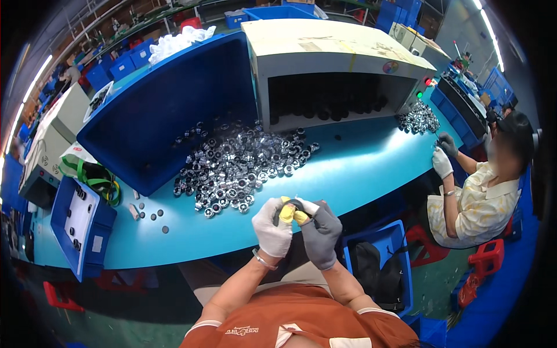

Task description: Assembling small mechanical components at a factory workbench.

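Note:
Both my hands are raised together at the table's near edge. My left hand [272, 229] wears a white glove and my right hand [322, 235] a grey one, with yellow coverings at the fingertips. Pinched between the fingers of both is a small dark round part [297, 205], mostly hidden by them. Just beyond lies a large pile of shiny chrome ring-shaped parts [232, 165], spread over the blue-green tabletop [325, 180]. A big blue bin [168, 98] lies tipped on its side, open toward that pile.
A cream box-shaped machine [336, 49] with a dark opening stands behind the pile. Small dark discs [165, 229] lie at left by a blue tray [87, 232]. On the right, a gloved co-worker [478, 191] sits near another chrome pile [419, 119]. A blue crate [400, 232] holds dark cloth.

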Action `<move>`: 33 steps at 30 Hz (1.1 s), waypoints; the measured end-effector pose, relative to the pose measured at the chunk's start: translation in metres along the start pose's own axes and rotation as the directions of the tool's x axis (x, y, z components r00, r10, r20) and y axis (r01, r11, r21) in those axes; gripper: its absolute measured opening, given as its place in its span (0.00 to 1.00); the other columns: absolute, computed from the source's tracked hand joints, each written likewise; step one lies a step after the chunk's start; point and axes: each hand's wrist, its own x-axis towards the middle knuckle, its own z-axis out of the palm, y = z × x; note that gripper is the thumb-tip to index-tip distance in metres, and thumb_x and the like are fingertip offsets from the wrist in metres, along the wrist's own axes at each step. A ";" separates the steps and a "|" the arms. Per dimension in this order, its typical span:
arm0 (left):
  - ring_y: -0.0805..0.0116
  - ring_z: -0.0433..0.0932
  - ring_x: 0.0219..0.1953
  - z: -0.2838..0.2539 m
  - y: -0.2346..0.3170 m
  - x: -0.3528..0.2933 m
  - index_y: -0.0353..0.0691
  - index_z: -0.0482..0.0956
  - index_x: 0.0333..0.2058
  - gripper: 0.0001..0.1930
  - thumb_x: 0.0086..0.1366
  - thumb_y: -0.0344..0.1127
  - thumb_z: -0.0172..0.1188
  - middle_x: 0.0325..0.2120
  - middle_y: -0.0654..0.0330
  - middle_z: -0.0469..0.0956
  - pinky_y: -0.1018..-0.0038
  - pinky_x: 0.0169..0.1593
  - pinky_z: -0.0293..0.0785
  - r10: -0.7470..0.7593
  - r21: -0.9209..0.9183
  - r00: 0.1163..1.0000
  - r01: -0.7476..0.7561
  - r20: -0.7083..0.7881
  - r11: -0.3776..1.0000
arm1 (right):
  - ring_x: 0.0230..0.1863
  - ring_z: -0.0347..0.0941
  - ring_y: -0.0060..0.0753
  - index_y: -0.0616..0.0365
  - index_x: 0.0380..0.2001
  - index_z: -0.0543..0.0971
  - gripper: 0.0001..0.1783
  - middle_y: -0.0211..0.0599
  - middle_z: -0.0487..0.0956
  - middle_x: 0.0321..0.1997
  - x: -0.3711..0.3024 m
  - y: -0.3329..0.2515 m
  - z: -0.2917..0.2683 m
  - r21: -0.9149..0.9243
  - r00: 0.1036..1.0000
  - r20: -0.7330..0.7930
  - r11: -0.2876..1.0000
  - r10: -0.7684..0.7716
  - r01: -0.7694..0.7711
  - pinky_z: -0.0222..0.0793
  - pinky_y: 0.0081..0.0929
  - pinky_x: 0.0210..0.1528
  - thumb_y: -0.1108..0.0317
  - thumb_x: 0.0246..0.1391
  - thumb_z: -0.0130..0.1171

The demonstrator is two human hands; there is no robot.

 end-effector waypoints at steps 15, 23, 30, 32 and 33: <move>0.61 0.79 0.26 -0.012 -0.028 0.044 0.37 0.83 0.47 0.17 0.59 0.33 0.70 0.29 0.55 0.80 0.68 0.32 0.75 0.017 0.495 0.927 -0.215 0.374 0.842 | 0.40 0.74 0.43 0.60 0.47 0.82 0.22 0.39 0.75 0.41 0.039 0.059 -0.052 -0.508 0.864 0.466 0.743 -0.190 0.436 0.73 0.37 0.42 0.80 0.45 0.62; 0.54 0.78 0.29 0.011 -0.042 0.068 0.41 0.85 0.40 0.13 0.54 0.32 0.72 0.27 0.53 0.78 0.64 0.34 0.74 -0.051 0.490 0.779 -0.341 0.625 0.802 | 0.39 0.75 0.54 0.59 0.40 0.78 0.11 0.46 0.75 0.38 0.061 0.064 -0.064 -0.473 0.837 0.526 0.870 0.151 0.141 0.73 0.45 0.42 0.74 0.51 0.60; 0.49 0.80 0.35 0.003 -0.043 0.083 0.43 0.83 0.39 0.10 0.58 0.33 0.65 0.34 0.53 0.80 0.60 0.39 0.77 -0.105 0.472 0.595 -0.505 0.797 0.723 | 0.36 0.76 0.52 0.61 0.36 0.77 0.10 0.45 0.76 0.35 0.092 0.073 -0.071 -0.374 0.580 0.806 0.864 0.122 0.338 0.73 0.44 0.41 0.73 0.49 0.62; 0.49 0.80 0.35 0.003 -0.041 0.087 0.43 0.81 0.40 0.10 0.59 0.34 0.64 0.34 0.53 0.78 0.58 0.38 0.77 -0.158 0.485 0.545 -0.533 0.824 0.693 | 0.37 0.76 0.52 0.61 0.35 0.77 0.10 0.45 0.76 0.35 0.097 0.078 -0.071 -0.349 0.541 0.833 0.868 0.114 0.353 0.73 0.44 0.41 0.73 0.48 0.62; 0.48 0.79 0.33 0.002 -0.043 0.089 0.42 0.80 0.39 0.09 0.60 0.35 0.63 0.32 0.53 0.76 0.57 0.37 0.76 -0.115 0.445 0.529 -0.555 0.841 0.703 | 0.37 0.77 0.50 0.60 0.35 0.76 0.10 0.44 0.76 0.35 0.098 0.081 -0.072 -0.314 0.524 0.850 0.847 0.050 0.429 0.73 0.42 0.41 0.73 0.47 0.63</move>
